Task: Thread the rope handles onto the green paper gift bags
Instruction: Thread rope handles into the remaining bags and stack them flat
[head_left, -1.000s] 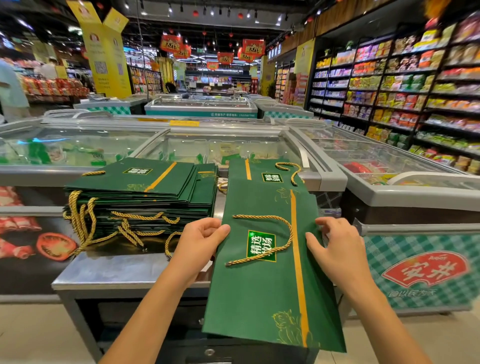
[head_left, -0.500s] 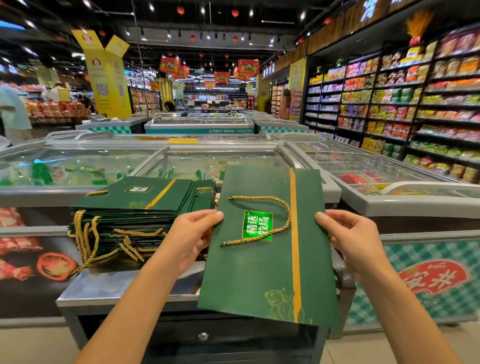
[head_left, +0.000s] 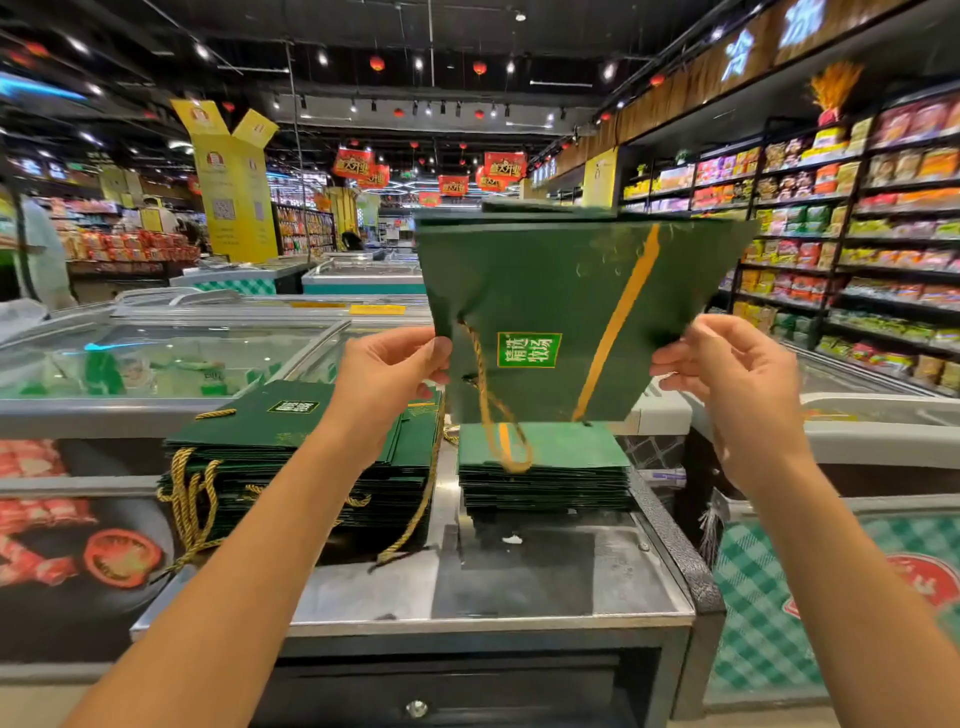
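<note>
While left hand (head_left: 393, 374) and right hand (head_left: 727, 376) pinch its side edges, the green bag (head_left: 545, 280) dangles a gold rope handle (head_left: 487, 402).

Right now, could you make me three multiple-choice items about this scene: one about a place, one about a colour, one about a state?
1. Where is the bag?
A. lying flat
B. up in the air, between the left hand and the right hand
C. folded in half

2. What colour is its rope?
A. red
B. gold
C. white

3. How does the left hand meet the bag?
A. thumb and fingers pinch its edge
B. open, apart from it
C. a fist on top of it

Answers:
1 B: both hands hold it clear of the stack.
2 B: the rope hanging under the bag is gold.
3 A: the thumb and fingers close on the bag's left edge.
</note>
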